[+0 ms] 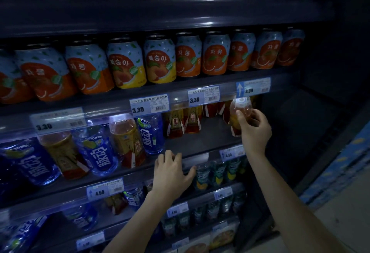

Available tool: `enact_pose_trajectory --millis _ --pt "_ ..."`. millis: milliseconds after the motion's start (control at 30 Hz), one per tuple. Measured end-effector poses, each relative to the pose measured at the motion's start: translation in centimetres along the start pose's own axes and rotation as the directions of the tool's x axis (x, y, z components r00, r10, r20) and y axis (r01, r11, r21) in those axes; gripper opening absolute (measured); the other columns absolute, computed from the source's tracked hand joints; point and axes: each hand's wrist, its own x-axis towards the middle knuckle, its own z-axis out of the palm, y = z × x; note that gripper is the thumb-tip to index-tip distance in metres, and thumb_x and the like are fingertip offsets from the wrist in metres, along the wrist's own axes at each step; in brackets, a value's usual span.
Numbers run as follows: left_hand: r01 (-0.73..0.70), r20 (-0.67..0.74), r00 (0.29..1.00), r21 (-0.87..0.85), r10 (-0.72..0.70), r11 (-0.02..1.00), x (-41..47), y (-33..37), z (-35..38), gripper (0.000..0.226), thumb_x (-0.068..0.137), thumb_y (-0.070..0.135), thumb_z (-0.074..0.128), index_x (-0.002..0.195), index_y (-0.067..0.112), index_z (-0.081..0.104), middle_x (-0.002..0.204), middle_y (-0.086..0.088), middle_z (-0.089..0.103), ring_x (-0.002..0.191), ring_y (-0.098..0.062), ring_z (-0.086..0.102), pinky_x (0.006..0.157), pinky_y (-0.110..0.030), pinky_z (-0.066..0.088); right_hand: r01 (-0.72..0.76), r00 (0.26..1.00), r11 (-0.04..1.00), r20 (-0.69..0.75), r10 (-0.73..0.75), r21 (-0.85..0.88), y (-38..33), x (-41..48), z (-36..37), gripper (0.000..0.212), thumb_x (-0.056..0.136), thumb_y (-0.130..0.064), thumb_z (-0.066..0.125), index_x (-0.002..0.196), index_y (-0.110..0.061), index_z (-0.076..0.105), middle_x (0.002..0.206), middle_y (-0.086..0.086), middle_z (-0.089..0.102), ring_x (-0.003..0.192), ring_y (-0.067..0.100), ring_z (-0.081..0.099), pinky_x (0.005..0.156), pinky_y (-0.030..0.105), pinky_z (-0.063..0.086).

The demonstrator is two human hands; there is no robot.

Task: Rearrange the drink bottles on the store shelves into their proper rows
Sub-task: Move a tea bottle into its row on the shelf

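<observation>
We see our right hand (253, 130) gripping a clear plastic amber-tea bottle with a white cap (239, 112) at the right end of the middle dark shelf (200, 144), tilted toward us beneath a price label. Our left hand (170, 174) rests open, fingers spread, on the shelf's front rail beside blue sports-drink bottles (151, 132).

a shop: dim shelves (180, 90) lined with drink cans (160, 60), bottles (150, 132) and price tags (149, 105).
</observation>
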Motion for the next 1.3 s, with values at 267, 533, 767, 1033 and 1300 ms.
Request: enact_pose_trajectory --millis 267,533,767,1033,1300 --pt "0.003 0.011 1.0 -0.005 -0.003 1.0 -0.1 0.1 -0.2 0.068 0.085 0.069 0.034 0.129 0.019 0.05 0.114 -0.003 0.044 0.108 -0.026 0.041 0.094 -0.038 0.038 -0.047 0.999 0.997 0.018 0.046 0.055 -0.1 0.9 -0.2 0.05 0.075 -0.058 0.072 0.11 -0.024 0.063 0.115 -0.003 0.062 0.1 0.004 0.061 0.074 0.012 0.05" --pt "0.014 0.018 1.0 0.006 -0.014 1.0 0.0 0.3 -0.1 0.068 0.085 0.068 0.035 0.129 0.018 0.049 0.116 -0.004 0.044 0.109 -0.027 0.04 0.095 -0.039 0.038 -0.121 0.992 0.99 0.047 0.117 0.072 -0.8 1.3 0.7 0.036 0.075 -0.066 0.065 0.092 -0.034 0.064 0.095 -0.013 0.066 0.088 0.001 0.061 0.066 0.016 0.044" --pt "0.014 0.008 1.0 0.015 -0.014 1.0 -0.2 0.4 -0.2 0.066 0.085 0.067 0.036 0.126 0.018 0.051 0.115 -0.004 0.045 0.107 -0.027 0.041 0.094 -0.038 0.039 -0.157 0.983 0.982 0.112 0.146 0.105 -0.3 0.2 1.5 0.039 0.076 -0.066 0.064 0.1 -0.036 0.056 0.102 -0.012 0.062 0.091 0.003 0.061 0.069 0.016 0.05" --pt "-0.004 0.017 1.0 0.051 0.003 0.999 -0.1 0.4 -0.3 0.065 0.086 0.064 0.035 0.13 0.018 0.049 0.121 -0.006 0.045 0.111 -0.028 0.041 0.096 -0.038 0.039 -0.097 0.994 0.994 0.039 0.099 -0.054 2.4 -2.1 2.6 0.069 0.07 -0.031 0.086 0.122 -0.012 0.045 0.122 0.005 0.045 0.107 0.017 0.053 0.086 0.024 0.048" --pt "0.013 0.036 0.999 0.06 -0.016 0.998 0.1 0.7 -0.4 0.068 0.085 0.066 0.033 0.129 0.017 0.049 0.12 -0.007 0.046 0.111 -0.031 0.042 0.095 -0.041 0.039 -0.053 0.974 0.996 0.215 0.068 -0.075 2.9 -1.2 3.8 0.055 0.078 -0.036 0.079 0.124 -0.021 0.054 0.115 -0.003 0.06 0.104 0.013 0.058 0.082 0.023 0.048"
